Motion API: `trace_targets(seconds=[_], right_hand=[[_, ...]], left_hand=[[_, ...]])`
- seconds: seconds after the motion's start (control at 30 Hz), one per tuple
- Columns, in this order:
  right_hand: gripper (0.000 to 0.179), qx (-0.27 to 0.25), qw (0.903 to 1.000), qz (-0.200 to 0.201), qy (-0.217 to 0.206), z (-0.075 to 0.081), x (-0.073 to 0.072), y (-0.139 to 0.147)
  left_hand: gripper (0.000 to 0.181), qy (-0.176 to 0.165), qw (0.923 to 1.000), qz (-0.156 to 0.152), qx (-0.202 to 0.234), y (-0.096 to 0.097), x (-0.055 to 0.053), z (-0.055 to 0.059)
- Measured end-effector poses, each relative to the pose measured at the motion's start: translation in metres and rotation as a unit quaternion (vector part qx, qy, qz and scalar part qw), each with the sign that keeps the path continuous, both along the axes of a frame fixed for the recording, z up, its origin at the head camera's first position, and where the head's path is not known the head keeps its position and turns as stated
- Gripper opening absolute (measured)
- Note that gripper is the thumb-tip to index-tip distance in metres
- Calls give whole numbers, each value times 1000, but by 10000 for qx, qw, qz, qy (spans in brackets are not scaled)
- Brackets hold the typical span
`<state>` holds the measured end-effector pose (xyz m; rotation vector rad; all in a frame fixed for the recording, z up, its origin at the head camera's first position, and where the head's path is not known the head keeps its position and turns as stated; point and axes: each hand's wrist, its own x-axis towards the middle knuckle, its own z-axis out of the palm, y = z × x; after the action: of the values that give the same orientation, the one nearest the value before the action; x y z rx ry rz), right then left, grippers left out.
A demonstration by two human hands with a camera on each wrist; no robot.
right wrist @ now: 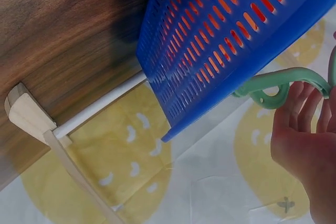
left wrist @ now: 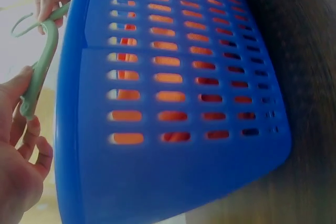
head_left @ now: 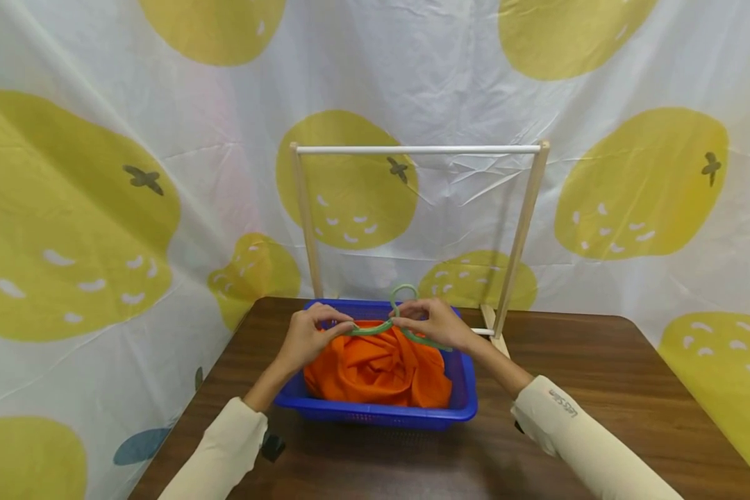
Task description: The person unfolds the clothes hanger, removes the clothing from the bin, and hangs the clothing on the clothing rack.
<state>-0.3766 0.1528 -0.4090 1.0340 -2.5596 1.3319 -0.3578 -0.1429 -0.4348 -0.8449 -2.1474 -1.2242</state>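
Observation:
A green clothes hanger (head_left: 371, 329) is held up over the blue basket (head_left: 375, 415), its hook pointing upward. My left hand (head_left: 308, 338) pinches one end of the hanger between thumb and fingers. Near the base of the hook, my right hand (head_left: 436, 323) grips it; in the right wrist view the fingers (right wrist: 302, 106) curl at the green arm. Crumpled orange cloth (head_left: 375, 368) fills the basket below both hands. From the left wrist view, the hanger (left wrist: 42, 66) runs between the two hands beside the basket rim.
Behind the basket stands a rack with wooden posts (head_left: 522, 239) and a white top bar (head_left: 419, 149). A brown wooden table (head_left: 587, 389) carries both. A white curtain printed with yellow fruit (head_left: 350, 187) hangs at the back and sides.

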Motion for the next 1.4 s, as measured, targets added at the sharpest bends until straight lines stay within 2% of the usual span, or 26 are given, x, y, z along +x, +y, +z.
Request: trace_targets(seconds=[0.2, 0.43, 0.53, 0.63, 0.77, 0.87, 0.97, 1.07, 1.13, 1.23, 1.4], right_hand=[[19, -72, 9995, -77, -290, 0, 2, 3], [20, -298, 9989, 10, -354, 1, 2, 1], [21, -369, 9985, 42, -396, 3, 4, 0], [21, -419, 9983, 71, -398, 3, 5, 0], [23, -470, 9977, 173, -460, 0, 6, 0], [25, -511, 9965, 221, -619, -2, 6, 0], [24, -474, 9963, 179, -698, -2, 7, 0], [23, -323, 9975, 105, -615, -1, 7, 1], [23, -206, 9983, 61, -548, 1, 6, 1], [23, -118, 9990, 32, -441, 3, 6, 1], [20, -41, 9998, 170, -113, 2, 4, 0]], left_hand=[[8, 59, 9991, -46, 417, 6, 1, 0], [6, -199, 9952, -59, 957, 15, 20, 13], [6, -400, 9922, -75, 1176, 17, 21, 13], [8, -682, 9865, -88, 1489, 18, 16, 6], [10, -1126, 9722, -141, 2049, 17, 10, -3], [13, -1376, 9647, -173, 2240, 16, 7, -5], [16, -1534, 9667, -165, 2043, 13, 8, -5], [18, -1508, 9759, -39, 1575, 9, 9, -3], [18, -1331, 9844, 103, 1148, 8, 10, -1], [20, -891, 9942, 250, 542, 8, 10, 3], [19, -291, 9994, 159, -5, 16, 8, 8]])
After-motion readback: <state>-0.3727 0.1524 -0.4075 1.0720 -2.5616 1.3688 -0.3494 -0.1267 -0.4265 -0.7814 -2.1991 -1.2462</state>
